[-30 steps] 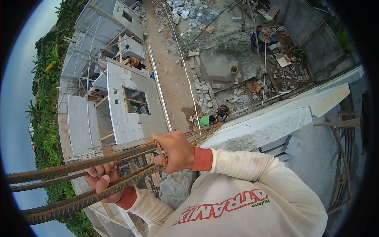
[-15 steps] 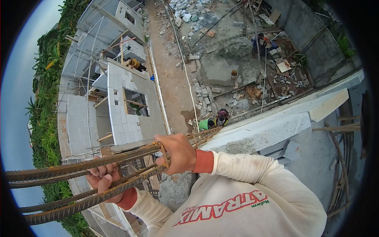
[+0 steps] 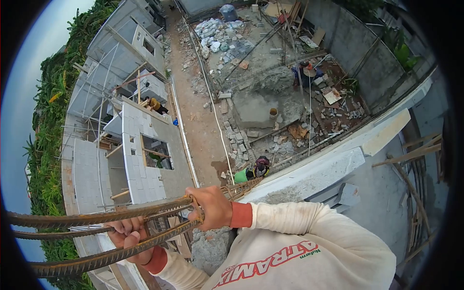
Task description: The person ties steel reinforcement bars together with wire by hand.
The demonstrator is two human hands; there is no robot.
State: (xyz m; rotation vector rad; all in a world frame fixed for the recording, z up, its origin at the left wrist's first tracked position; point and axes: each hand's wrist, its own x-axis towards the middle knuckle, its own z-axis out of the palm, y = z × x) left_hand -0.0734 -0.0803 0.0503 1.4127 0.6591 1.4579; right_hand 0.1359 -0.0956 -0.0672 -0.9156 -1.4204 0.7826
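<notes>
Several rusty ribbed rebars [image 3: 96,220] reach from the left edge toward the middle, tied into a long cage. My right hand [image 3: 212,207] is closed at a rebar stirrup [image 3: 197,212], a small bent hoop around the bars. Further left, my left hand [image 3: 126,238] reaches among the bars with its fingers curled and thumb folded in; it closes on the rebar, partly hidden behind the lower bar. Past my right hand, the cage [image 3: 241,187] continues toward the wall top. A rough concrete column top [image 3: 212,246] shows below my wrists.
I am high above the ground. A white wall top [image 3: 309,176] runs to the right. Below, two people [image 3: 261,166] are close to the wall, with a dirt path [image 3: 198,111], rubble and a half-built block building [image 3: 140,154] beyond. Wooden poles [image 3: 415,154] lean at right.
The view has shifted, so the site below appears further left and lower. My right hand stays at the stirrup and my left hand stays among the bars, hardly moved.
</notes>
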